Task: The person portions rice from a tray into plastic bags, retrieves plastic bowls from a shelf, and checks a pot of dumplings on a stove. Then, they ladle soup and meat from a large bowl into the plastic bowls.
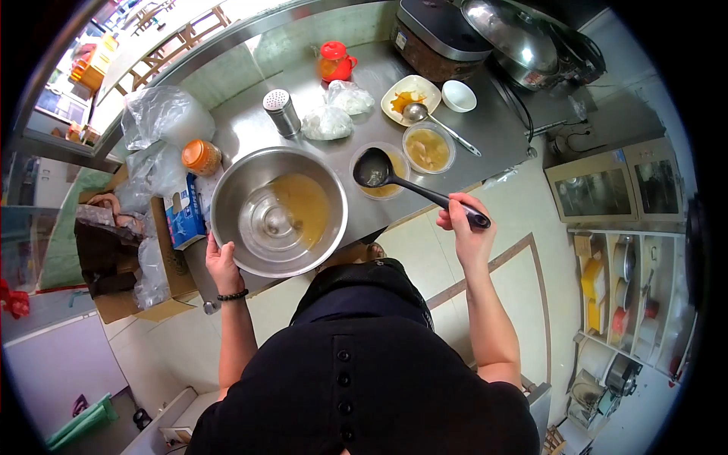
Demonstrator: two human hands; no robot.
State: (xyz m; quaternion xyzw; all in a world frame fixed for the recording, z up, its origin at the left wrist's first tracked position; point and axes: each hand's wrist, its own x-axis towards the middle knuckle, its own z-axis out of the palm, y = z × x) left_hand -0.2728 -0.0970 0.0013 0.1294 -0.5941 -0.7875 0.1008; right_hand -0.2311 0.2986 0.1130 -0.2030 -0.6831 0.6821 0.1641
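Note:
My left hand (221, 265) grips the near left rim of a large steel mixing bowl (228, 199). Yellowish broth (307, 203) lies pooled toward the right of its bottom, so the bowl appears tilted. In my right hand (470, 231) is the handle of a black ladle (413, 187). The ladle's cup hangs over a round clear container (388, 193) with broth in it, partly covering it. Just behind stands a second clear container (428, 149), filled with broth and pale pieces. A metal ladle (453, 136) rests on a square cream dish (434, 92) holding orange-brown sauce.
Behind the bowl are a steel shaker (282, 114), tied plastic bags (327, 123) and a red-lidded jar (334, 62). A small white bowl (459, 96) sits near a rice cooker (436, 42). Left are an orange-lidded jar (201, 157), a blue box (184, 216) and a cardboard box (176, 280).

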